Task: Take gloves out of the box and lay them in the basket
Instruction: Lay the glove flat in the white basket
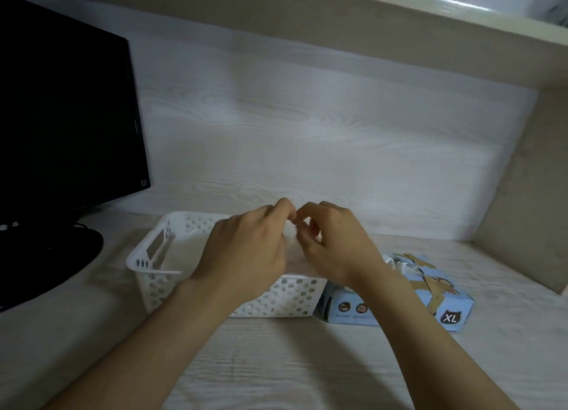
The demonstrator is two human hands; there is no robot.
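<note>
Nearest to us lies the desk, a pale, matt board with fine wood grain. Two bare forearms reach across it from the near edge towards the far side.

Beyond them sits the box, light blue printed cardboard marked XL on its near face. It lies flat just right of the basket, and we see thin whitish film bunched at its torn top opening.

The basket is white moulded plastic, rectangular with rounded corners. Its walls are pierced with round holes and its left end has a slot handle. Its long axis runs left to right.

Over the basket's middle the left hand and right hand meet, backs up, knuckles raised and fingers curled inward. Both pinch the glove at their fingertips. It is a small crumpled wad of thin, whitish translucent film, held above the basket. Crumpled as it is, we cannot tell which way it points.

At far left stands a black glossy monitor on a round foot. Behind everything rises a whitish wood-grain panel, under a beige shelf.
</note>
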